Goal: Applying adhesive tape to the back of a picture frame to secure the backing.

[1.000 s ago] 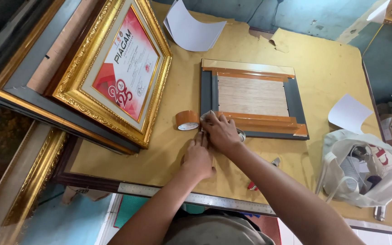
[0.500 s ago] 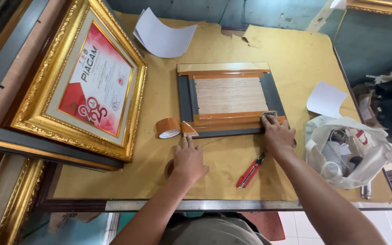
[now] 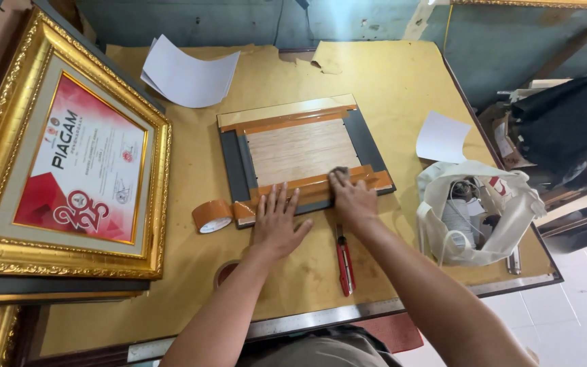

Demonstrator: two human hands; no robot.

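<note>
A small grey picture frame [image 3: 304, 155] lies face down on the yellow table [image 3: 388, 88], its wooden backing held by strips of brown tape along the top and bottom edges. My left hand [image 3: 276, 223] rests flat with spread fingers on the frame's lower left edge, over the tape. My right hand [image 3: 351, 196] presses a small grey pad onto the bottom tape strip near the middle. A roll of brown tape [image 3: 212, 215] sits just left of the frame, its strip still joined to the frame's corner. A red utility knife [image 3: 344, 261] lies below my right hand.
A large gold-framed certificate [image 3: 69, 170] leans at the left. White sheets of paper [image 3: 188, 75] lie at the back, another white sheet [image 3: 441, 137] at the right. A white bag [image 3: 473, 211] of items sits by the table's right edge. Dark clutter lies beyond the right edge.
My right hand slid from the frame's right corner back toward the middle of the bottom tape strip. My left hand moved up onto the frame's lower left edge.
</note>
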